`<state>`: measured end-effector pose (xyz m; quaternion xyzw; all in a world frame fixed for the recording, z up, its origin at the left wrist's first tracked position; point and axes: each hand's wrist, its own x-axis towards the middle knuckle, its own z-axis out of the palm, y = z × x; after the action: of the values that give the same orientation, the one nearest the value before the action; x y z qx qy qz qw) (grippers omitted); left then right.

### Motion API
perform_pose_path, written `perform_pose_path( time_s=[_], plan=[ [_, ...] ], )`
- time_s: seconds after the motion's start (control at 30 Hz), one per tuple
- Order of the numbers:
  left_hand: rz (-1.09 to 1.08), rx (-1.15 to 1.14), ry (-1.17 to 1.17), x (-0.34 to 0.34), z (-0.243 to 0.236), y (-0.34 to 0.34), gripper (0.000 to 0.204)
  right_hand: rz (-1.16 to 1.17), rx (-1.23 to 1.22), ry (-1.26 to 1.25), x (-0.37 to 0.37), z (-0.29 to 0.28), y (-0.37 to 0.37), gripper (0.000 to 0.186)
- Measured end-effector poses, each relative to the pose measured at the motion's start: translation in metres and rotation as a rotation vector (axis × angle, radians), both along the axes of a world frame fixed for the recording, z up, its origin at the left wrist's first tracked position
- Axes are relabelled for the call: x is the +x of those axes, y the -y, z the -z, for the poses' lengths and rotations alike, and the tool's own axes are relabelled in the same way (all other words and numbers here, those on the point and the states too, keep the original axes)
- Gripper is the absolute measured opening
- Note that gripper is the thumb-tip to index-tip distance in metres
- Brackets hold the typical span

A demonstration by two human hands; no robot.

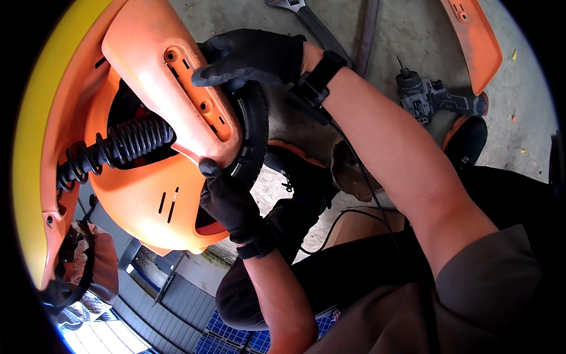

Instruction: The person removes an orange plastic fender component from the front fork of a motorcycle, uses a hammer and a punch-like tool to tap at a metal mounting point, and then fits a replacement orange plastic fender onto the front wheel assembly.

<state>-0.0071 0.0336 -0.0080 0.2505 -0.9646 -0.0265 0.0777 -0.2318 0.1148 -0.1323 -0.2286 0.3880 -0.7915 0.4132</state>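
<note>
An orange plastic cover (159,65), with a long recess and screw holes, lies across the wheel area of an orange vehicle. Gloved in black, my right hand (253,59) grips its upper right edge, thumb on the edge and the other fingers partly hidden behind. My left hand (229,200), also in a black glove, holds the cover's lower end with its fingertips at the rim. Behind the cover is a black tyre (254,130). A black coil-spring shock absorber (127,141) runs to the left, above a rounded orange fender (144,197).
On the concrete floor lie a cordless drill (421,97), an adjustable wrench (312,23) and a brown pipe (367,35). Another orange panel (480,53) is at the far right. A black cable (359,162) hangs from my right wrist. Yellow bodywork (44,118) curves along the left.
</note>
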Motion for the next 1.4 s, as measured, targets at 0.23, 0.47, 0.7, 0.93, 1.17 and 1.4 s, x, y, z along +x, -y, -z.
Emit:
perform_pose_path(
  time_s=[0.23, 0.47, 0.7, 0.93, 1.17, 1.4],
  plan=[
    [-0.18, 0.343, -0.156, -0.004, -0.001, -0.003, 0.016, -0.082, 0.022, 0.001, -0.009, 0.003, -0.004, 0.066],
    [-0.405, 0.455, -0.277, -0.017, -0.004, -0.02, 0.007, -0.166, 0.036, 0.002, -0.013, -0.005, -0.014, 0.055],
    [-0.436, 0.629, -0.363, -0.009, -0.001, -0.014, 0.022, -0.131, 0.033, -0.04, -0.009, 0.0, -0.007, 0.056],
    [-0.445, 0.639, -0.353, -0.012, 0.0, -0.015, 0.046, -0.117, 0.027, -0.066, -0.01, 0.003, -0.005, 0.069],
    [-0.489, 0.728, -0.392, -0.006, -0.001, -0.011, 0.031, -0.116, -0.002, -0.067, -0.009, 0.001, -0.009, 0.068],
    [-0.397, 0.618, -0.376, -0.019, 0.0, -0.021, 0.052, -0.147, -0.008, -0.024, -0.008, -0.002, -0.012, 0.06]
  ],
)
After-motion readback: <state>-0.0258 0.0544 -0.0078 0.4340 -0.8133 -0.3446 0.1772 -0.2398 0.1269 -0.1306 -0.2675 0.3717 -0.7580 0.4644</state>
